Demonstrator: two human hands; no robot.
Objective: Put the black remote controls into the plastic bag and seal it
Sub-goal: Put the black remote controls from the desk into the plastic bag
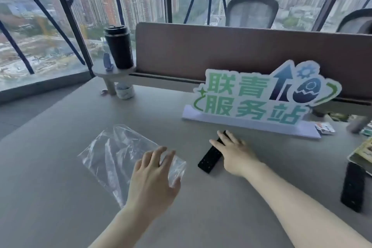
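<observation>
Left hand (153, 175) spread, fingers loosely apart, resting on near right corner of clear plastic bag (120, 153) lying flat on grey desk (50, 197); right hand (234, 153) palm-down over first black remote (211, 157), fingers draped along its far half, grip closure not clear. Second black remote (353, 187) well apart at right edge, beside a tray (362, 153); green-lettered sign (255, 98) just behind right hand, black tumbler (118, 46) far left. First remote's long axis diagonal, near-left to far-right; second's roughly near-to-far.
</observation>
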